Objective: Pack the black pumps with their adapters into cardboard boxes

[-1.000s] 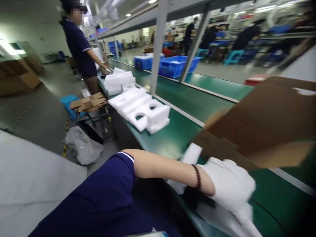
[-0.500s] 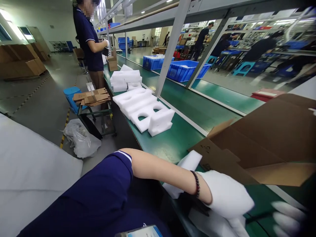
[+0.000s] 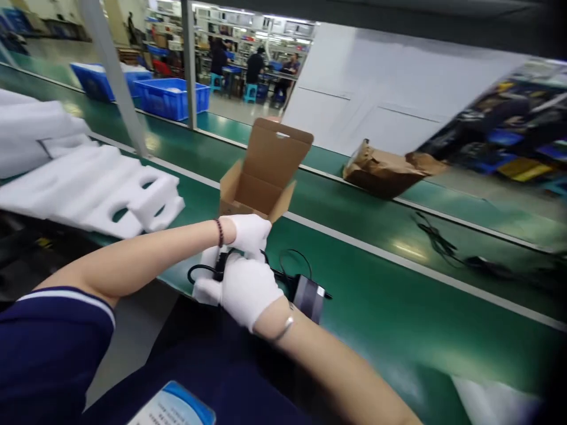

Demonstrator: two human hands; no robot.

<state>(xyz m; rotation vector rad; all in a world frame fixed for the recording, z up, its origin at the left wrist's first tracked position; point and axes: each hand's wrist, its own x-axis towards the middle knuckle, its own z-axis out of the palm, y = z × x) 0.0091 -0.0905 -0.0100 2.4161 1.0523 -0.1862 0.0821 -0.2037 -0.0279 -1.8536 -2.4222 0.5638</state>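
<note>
Both hands wear white gloves and meet over the near edge of the green bench. My left hand (image 3: 250, 232) is bent with its fingers closed, just in front of an open cardboard box (image 3: 261, 183); what it grips is hidden. Below it, my right hand (image 3: 250, 289) is closed around part of a black cable (image 3: 199, 270), which loops out to the left. White foam (image 3: 207, 290) lies under and beside the hands. A black adapter-like block (image 3: 309, 298) rests on the bench right of my right hand, with a thin cable curling above it.
White foam pieces (image 3: 88, 183) with round holes lie at the left. Blue bins (image 3: 166, 100) stand behind the bench frame. Crumpled brown paper (image 3: 385, 171) and black cables (image 3: 438, 239) are at the right. People sit at far benches.
The view has swung right. My hands, apart before, are now together by the cable and foam. The open box now appears upright beyond them, and the black block has come into view.
</note>
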